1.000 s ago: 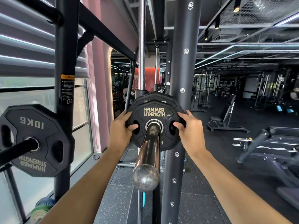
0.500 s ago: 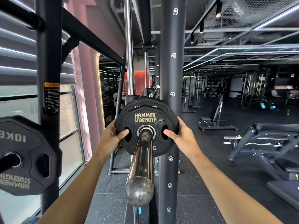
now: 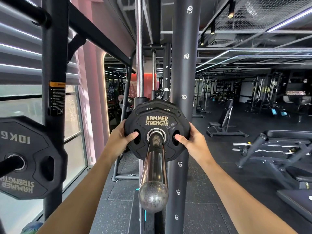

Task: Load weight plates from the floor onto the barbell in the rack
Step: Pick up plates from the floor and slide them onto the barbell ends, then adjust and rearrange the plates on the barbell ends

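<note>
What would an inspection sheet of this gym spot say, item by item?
Surface: dark speckled rubber floor.
Job's things: Hammer Strength plate threaded on the barbell sleeve, against another plate behind it.
Clutter: 10 kg plate on a storage peg, left.
Grips: left hand and right hand hold the plate's edges, thumbs at its slots.
Cables: nothing seen nearby.
Surroundings: rack upright, window, benches.

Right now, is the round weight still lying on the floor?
No, the weight plate is already threaded on the barbell sleeve, with the left hand and right hand gripping its two sides.
</note>
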